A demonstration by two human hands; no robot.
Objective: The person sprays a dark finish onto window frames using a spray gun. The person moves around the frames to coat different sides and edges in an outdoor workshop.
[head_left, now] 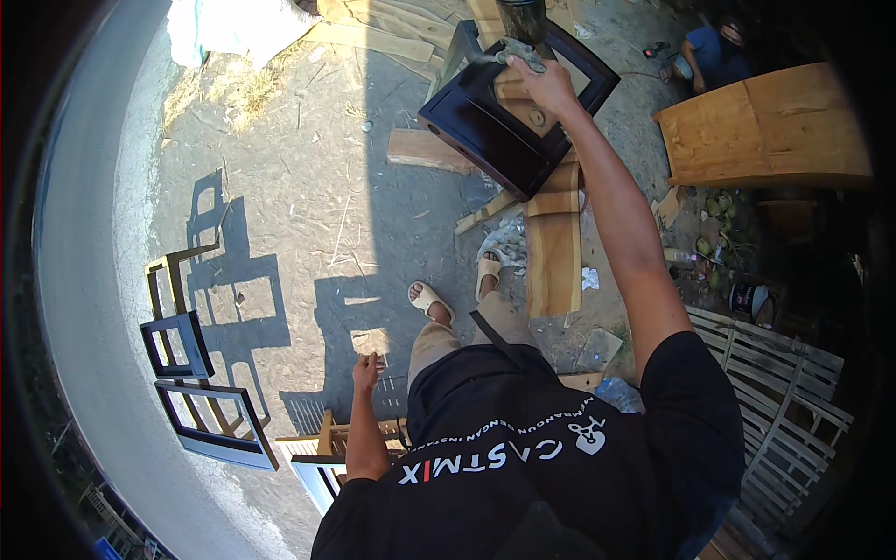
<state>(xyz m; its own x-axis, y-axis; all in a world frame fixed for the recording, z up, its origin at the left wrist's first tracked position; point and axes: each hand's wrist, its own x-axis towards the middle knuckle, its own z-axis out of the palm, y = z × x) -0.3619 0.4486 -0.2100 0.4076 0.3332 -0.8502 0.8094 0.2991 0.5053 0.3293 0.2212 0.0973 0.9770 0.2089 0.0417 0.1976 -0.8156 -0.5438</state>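
My right hand [549,86], arm stretched far ahead, is closed around a grey, paint-smeared spray gun [519,56]. A dark cup [523,19] sits at the gun's far side. Faint mist shows left of its nozzle. Just beneath lies a dark brown, glossy wooden frame [485,140] with a large rectangular opening, tilted and raised off the ground. Down at my left side hangs my left hand [368,371], fingers loosely curled and apart, with nothing visible in it.
Dark-painted frames [210,420] stand at the left by the road [89,280]. Wooden planks [553,252] lie beside my feet. At the right are a wooden panel [765,126], slatted pallets [775,401] and a paint bucket [749,301]. A person [717,56] crouches at the far right.
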